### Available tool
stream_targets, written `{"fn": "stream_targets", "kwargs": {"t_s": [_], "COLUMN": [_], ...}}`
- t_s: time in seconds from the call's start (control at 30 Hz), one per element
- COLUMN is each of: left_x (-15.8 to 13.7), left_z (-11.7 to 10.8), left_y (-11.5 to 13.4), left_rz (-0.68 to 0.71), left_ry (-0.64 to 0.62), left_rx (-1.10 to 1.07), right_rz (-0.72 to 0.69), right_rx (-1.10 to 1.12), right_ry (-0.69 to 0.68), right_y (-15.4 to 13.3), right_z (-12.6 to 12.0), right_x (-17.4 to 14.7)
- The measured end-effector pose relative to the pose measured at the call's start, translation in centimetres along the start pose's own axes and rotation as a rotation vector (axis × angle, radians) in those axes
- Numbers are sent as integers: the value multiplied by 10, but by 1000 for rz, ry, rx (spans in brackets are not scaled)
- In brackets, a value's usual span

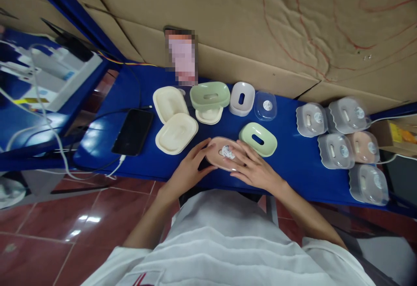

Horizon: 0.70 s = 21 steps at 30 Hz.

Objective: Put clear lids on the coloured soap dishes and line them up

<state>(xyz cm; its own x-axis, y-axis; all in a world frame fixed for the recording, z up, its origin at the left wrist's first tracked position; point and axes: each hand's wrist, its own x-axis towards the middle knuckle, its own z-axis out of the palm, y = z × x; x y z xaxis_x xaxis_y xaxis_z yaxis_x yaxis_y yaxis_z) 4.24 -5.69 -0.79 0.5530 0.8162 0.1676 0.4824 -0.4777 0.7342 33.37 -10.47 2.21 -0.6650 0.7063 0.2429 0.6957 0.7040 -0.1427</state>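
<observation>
In front of my body, both hands hold a pink oval plastic box with a clear lid and a round white sticker on top. My left hand grips its left end, thumb at the near edge and fingers at the far edge. My right hand lies over its right part, fingers across the lid and partly covering the sticker. Just beyond the right hand is a light green oval piece with a dark slot. A loose clear lid with a sticker lies further back, beside a whitish slotted piece.
Cream dishes and a green oval dish lie back left. Several lidded boxes stand on the right of the blue table. A black phone with cables lies left; a pixelated upright object leans against the cardboard.
</observation>
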Motion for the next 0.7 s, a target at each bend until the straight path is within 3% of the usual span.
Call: {"fn": "stream_targets", "kwargs": {"t_s": [0.23, 0.33, 0.43, 0.53, 0.63, 0.7], "left_x": [-11, -16, -19, -17, -15, -16], "left_z": [-1, -3, -7, -17, -31, -41], "left_y": [4, 10, 15, 12, 3, -4], "left_rz": [22, 81, 159, 174, 117, 59], "left_ry": [-40, -85, -25, 163, 415, 512], "left_rx": [-2, -5, 20, 129, 331, 456], "right_rz": [42, 88, 207, 433, 719, 834], "right_rx": [-36, 12, 57, -103, -326, -395], "right_ry": [46, 120, 256, 412, 452, 468], "right_y": [-20, -38, -44, -15, 45, 90], "right_z": [11, 10, -3, -29, -52, -61], "right_x": [-15, -38, -66, -91, -113, -124]}}
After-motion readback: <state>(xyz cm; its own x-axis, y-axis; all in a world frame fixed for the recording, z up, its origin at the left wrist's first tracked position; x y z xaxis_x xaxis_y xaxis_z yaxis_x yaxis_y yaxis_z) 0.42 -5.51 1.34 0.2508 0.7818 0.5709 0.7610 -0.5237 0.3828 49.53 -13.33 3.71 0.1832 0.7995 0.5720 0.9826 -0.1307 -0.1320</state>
